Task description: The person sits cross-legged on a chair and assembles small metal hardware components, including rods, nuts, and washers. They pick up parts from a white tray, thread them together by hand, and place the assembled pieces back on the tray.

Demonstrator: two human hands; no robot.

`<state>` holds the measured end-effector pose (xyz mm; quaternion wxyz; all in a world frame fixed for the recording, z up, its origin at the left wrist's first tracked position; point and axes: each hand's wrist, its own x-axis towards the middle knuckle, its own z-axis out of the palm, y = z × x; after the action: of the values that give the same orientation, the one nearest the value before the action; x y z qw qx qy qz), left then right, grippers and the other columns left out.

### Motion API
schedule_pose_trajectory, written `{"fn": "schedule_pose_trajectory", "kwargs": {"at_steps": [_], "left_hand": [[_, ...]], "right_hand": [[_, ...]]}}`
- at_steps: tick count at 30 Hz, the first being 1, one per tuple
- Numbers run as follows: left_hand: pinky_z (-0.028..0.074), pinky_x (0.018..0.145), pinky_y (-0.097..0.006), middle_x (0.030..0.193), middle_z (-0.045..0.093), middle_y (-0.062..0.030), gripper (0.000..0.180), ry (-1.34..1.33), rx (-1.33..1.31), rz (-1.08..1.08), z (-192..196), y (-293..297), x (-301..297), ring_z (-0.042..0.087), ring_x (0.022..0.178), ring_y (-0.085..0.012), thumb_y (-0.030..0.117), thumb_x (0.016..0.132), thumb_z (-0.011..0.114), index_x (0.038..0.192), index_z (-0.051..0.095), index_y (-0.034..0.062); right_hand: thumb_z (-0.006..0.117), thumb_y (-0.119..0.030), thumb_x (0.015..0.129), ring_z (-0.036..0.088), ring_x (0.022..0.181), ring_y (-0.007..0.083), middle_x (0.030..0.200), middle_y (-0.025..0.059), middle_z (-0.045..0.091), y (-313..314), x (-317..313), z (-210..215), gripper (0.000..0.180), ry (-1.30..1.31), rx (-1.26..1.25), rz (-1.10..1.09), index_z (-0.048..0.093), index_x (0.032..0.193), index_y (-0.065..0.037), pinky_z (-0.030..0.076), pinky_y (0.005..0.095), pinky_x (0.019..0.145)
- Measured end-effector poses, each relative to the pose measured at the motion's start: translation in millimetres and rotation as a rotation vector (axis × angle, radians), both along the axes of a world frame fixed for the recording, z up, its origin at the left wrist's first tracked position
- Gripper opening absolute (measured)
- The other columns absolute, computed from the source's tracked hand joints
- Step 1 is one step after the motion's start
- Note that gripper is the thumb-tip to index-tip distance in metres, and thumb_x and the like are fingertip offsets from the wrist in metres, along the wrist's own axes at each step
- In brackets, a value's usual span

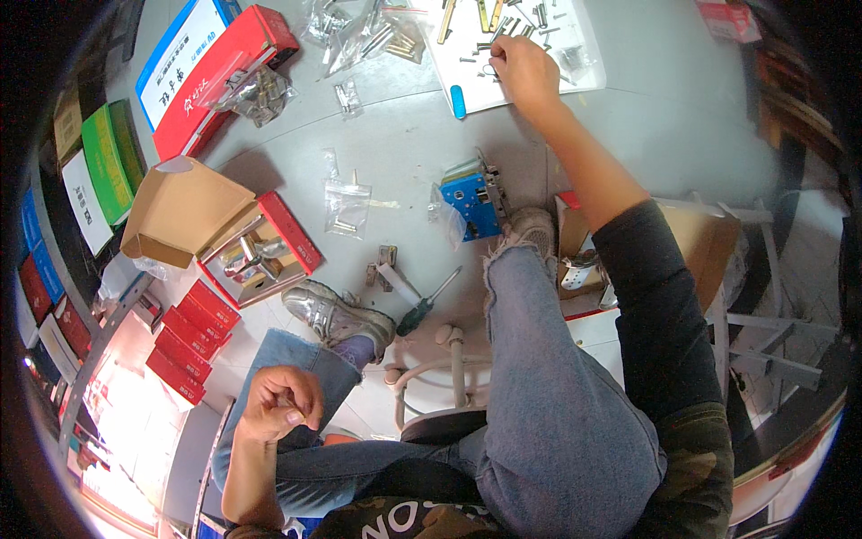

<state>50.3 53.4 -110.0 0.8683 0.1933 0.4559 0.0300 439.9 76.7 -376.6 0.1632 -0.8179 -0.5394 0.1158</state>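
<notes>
Top centre, the right hand [528, 76] has fingers [503, 54] pinched close among slim metal screws [541, 15] on a flat white tray [487, 97]; lower left, the left hand [283, 402] curls inward. Any grip is unclear.

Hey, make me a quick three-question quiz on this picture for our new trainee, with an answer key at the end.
1. Which of the person's hands is at the white tray of small metal parts?
2. True or false: the screwdriver lies inside that tray.
3. What colour is the broad face of the boxy part beside the right shoe: (a) red, (b) blue, (c) black?

Key: 1. The right hand. 2. False; it lies near the left shoe. 3. b.
</notes>
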Motion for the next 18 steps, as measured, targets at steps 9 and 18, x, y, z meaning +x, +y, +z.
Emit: {"fn": "schedule_pose_trajectory", "kwargs": {"at_steps": [9,18], "left_hand": [[0.036,0.047,-0.025,0.059,0.053,-0.0122,0.023,-0.024,0.003,0.006,0,1,-3,0.051,0.053,-0.0170,0.014,0.066,0.068,0.064,0.050,0.0003],[0.037,0.048,-0.025,0.060,0.053,-0.0126,0.023,-0.009,0.004,-0.006,-1,2,-3,0.051,0.053,-0.0165,0.015,0.066,0.068,0.065,0.051,0.0003]], "right_hand": [[0.059,-0.009,0.071,0.057,0.074,0.0246,0.078,0.0090,0.058,-2,-4,9,0.015,0.283,0.009,0.023,0.059,0.085,-0.005,0.046,0.0337,0.065],[0.055,-0.005,0.072,0.057,0.075,0.0260,0.082,0.0118,0.058,13,-10,-4,0.019,-0.071,0.053,0.252,0.060,0.090,-0.004,0.046,0.0345,0.069]]}}
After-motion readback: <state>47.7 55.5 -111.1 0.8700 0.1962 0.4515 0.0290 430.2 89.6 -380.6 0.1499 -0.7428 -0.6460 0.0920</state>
